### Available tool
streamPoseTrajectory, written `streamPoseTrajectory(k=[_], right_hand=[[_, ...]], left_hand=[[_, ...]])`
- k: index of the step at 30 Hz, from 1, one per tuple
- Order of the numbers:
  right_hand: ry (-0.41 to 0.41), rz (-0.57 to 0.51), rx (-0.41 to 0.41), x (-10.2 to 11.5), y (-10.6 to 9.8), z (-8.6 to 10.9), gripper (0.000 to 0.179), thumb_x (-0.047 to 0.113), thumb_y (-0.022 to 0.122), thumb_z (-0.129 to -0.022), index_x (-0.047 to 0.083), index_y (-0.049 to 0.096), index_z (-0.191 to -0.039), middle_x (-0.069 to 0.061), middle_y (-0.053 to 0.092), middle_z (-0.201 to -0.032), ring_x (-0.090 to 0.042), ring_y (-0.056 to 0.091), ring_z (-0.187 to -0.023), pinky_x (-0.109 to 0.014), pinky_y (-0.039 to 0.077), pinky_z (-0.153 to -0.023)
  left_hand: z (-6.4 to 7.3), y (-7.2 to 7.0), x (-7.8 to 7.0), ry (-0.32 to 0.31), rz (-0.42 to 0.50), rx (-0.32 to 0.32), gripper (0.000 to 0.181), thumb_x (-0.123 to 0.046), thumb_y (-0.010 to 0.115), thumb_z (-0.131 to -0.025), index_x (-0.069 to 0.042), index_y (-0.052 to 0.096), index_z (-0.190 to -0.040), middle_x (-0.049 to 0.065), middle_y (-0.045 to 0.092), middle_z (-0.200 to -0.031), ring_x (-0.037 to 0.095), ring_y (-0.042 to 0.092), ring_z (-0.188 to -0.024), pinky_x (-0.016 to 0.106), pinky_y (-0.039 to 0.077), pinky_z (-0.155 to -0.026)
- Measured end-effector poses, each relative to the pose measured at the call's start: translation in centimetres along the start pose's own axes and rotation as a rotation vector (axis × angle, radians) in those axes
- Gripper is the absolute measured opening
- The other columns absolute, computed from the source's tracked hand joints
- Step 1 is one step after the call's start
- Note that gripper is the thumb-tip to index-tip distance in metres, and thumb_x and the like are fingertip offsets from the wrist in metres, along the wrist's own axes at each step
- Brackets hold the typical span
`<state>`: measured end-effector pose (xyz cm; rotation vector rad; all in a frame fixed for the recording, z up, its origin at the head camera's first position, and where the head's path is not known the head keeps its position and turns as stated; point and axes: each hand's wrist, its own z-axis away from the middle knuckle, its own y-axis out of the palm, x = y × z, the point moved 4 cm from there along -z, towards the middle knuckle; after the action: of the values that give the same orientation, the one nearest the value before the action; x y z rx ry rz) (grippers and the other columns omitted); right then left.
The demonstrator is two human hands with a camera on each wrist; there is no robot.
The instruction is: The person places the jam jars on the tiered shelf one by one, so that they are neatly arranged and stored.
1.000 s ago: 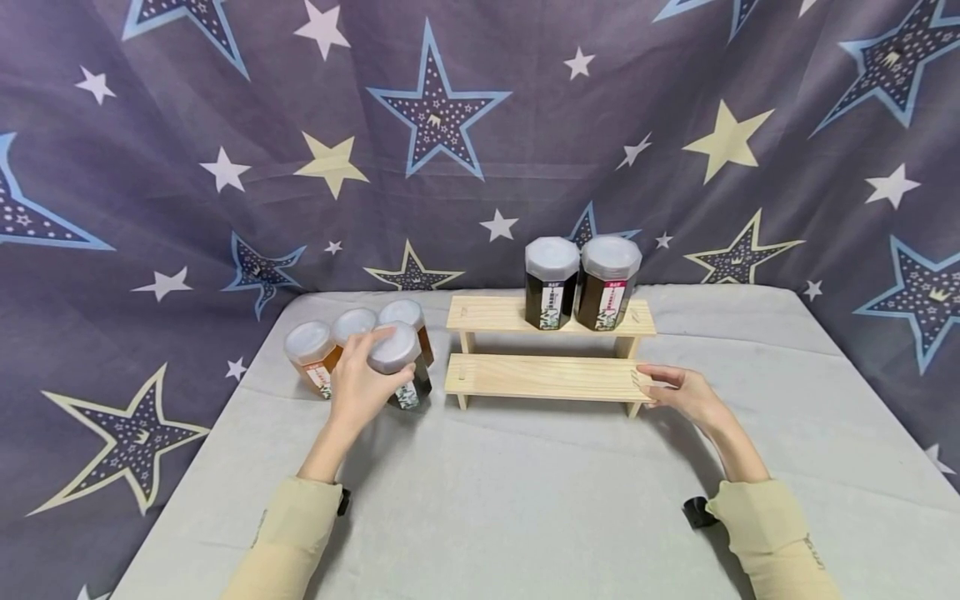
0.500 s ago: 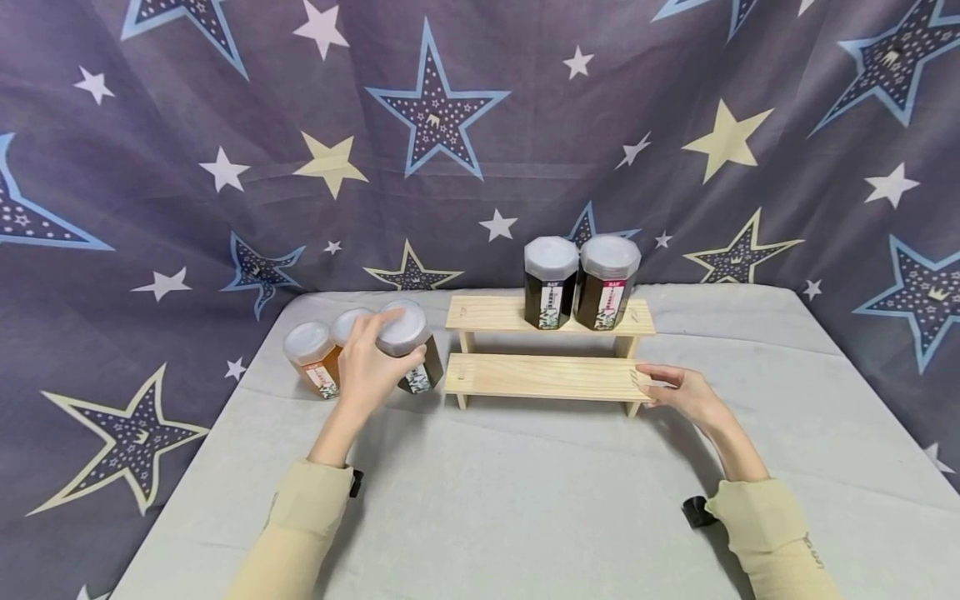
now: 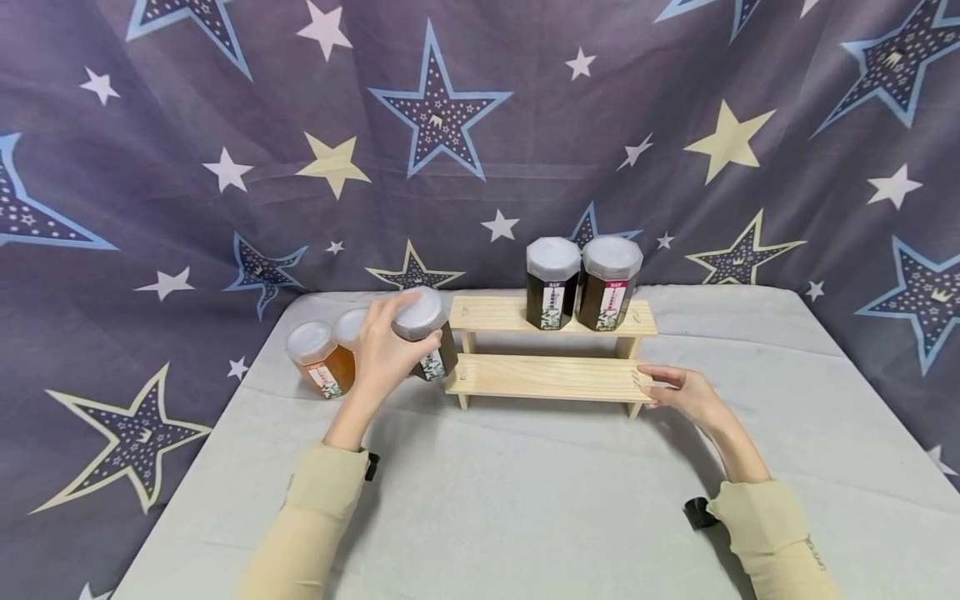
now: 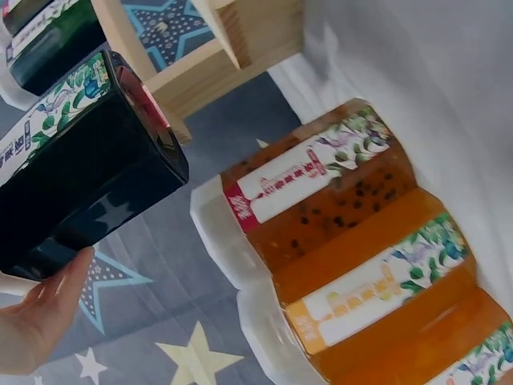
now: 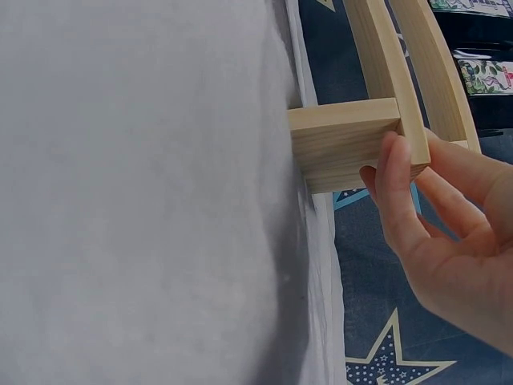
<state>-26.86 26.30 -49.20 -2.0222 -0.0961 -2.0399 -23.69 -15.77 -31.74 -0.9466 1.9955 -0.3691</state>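
Note:
My left hand [image 3: 386, 348] grips a dark jar [image 3: 441, 354] by its whitish lid, fingers on one side and thumb on the other. The jar hangs beside the left end of a two-step wooden shelf [image 3: 547, 377]; its base shows in the left wrist view, apart from the table. Amber jars stand behind and left of this hand: one with dark specks [image 4: 329, 192], a plain one [image 4: 377, 281] and a third [image 4: 481, 341]. My right hand [image 3: 690, 396] pinches the right end of the lower shelf board between thumb and fingers, near its leg [image 5: 345, 148].
Two dark jars, one with a black-topped label [image 3: 552, 292] and one with a red-topped label [image 3: 609, 292], stand on the right half of the upper board [image 3: 487, 314]. A pale cloth covers the table [image 3: 525, 500]. Behind it hangs a star-patterned curtain [image 3: 525, 167].
The left hand has carried the dark jar rightward and up, away from the amber jars to the shelf's left end. My right hand has stayed on the lower board.

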Motion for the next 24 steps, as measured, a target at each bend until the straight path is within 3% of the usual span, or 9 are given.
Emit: streamPoseTrajectory(k=[10,24], right_hand=[[-0.005,-0.018,0.001,-0.1,0.0,0.0,0.077,0.036,0.074,-0.065,-0.011,0.047,-0.12,0.011,0.063,-0.094,-0.011,0.063,-0.075,-0.029,0.051,-0.066],[-0.019,-0.006,-0.005,0.1,0.0,0.0,0.082,0.045,0.074,-0.06,-0.007,0.051,-0.118,0.012,0.063,-0.094,-0.011,0.063,-0.075,-0.028,0.051,-0.065]], left_hand=[[-1.2,0.4,-1.9,0.016,0.026,-0.012,0.052,-0.027,0.074,-0.06,-0.016,0.06,-0.109,0.008,0.053,-0.094,0.024,0.052,-0.081,0.038,0.041,-0.065],[-2.8,1.5,-3.7,0.033,0.029,0.021,0.051,-0.029,0.072,-0.062,-0.018,0.059,-0.11,0.008,0.053,-0.097,0.026,0.054,-0.081,0.039,0.042,-0.064]])
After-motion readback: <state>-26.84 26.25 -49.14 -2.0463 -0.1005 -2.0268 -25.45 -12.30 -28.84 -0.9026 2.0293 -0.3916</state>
